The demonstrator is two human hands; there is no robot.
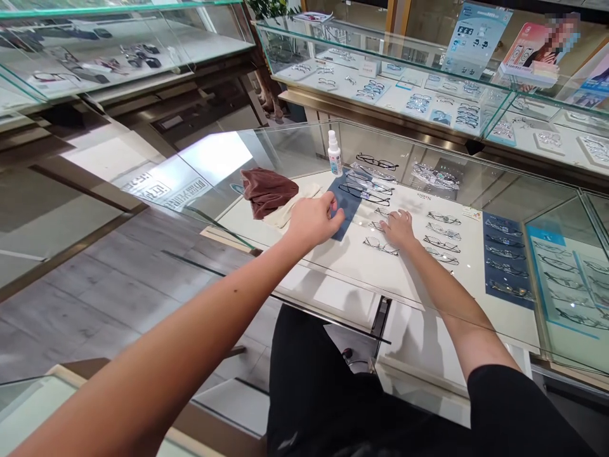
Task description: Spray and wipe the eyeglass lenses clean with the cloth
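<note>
My left hand (314,219) is over the glass counter, its fingers loosely bent and the thumb apart, with nothing visible in it. Close to it are a brown cloth (267,192), a cream cloth (285,212) partly under the brown one, and a dark blue mat (346,212). My right hand (399,228) hovers over or rests on the glass with fingers spread; which, I cannot tell. Near its fingertips are eyeglasses (380,246) in the display, partly hidden by the hand. A white spray bottle (335,154) stands upright behind the mat, beside dark-framed glasses (365,193).
More glasses (442,244) lie in rows to the right, some on a blue display panel (508,259). Another glass showcase (380,89) runs along the back, with advertising signs (477,41) on top. A third showcase (118,51) stands at upper left. An open drawer (419,355) is below the counter.
</note>
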